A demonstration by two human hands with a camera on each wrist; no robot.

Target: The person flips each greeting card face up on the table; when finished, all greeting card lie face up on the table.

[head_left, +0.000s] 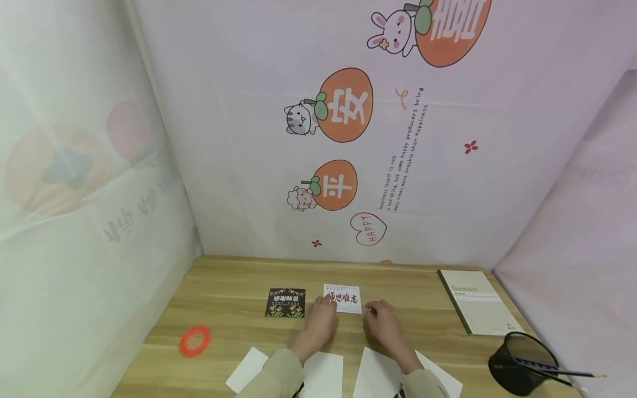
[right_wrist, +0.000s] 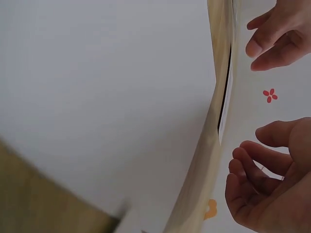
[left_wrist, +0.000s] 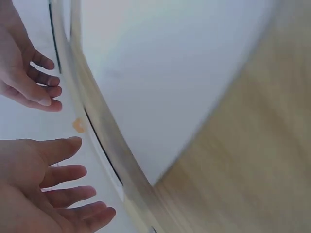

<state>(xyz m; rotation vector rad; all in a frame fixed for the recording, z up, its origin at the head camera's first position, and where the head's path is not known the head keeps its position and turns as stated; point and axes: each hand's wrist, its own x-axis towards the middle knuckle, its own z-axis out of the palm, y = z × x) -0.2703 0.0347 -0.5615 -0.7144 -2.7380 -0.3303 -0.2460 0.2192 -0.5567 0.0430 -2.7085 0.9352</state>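
Observation:
A white square card [head_left: 348, 307] with red characters lies near the back of the wooden table. My left hand [head_left: 320, 321] hovers over its left edge, overlapping it in the head view. In the left wrist view that left hand [left_wrist: 48, 189] has its fingers apart and fairly straight, with nothing in them. Just right of the card is my right hand [head_left: 385, 325]; in the right wrist view this hand [right_wrist: 274, 167] shows loosely bent fingers around bare air. A black card [head_left: 285, 303] with flowers and characters lies left of my left hand.
Several white paper pieces [head_left: 323, 375] lie under and beside my forearms. An orange tape roll [head_left: 194, 341] is at the left. On the right stand a notebook [head_left: 480, 304] and a black mesh pen holder [head_left: 517, 367], tilted, with a pencil [head_left: 582, 374]. A printed cloth [head_left: 249, 166] hangs behind.

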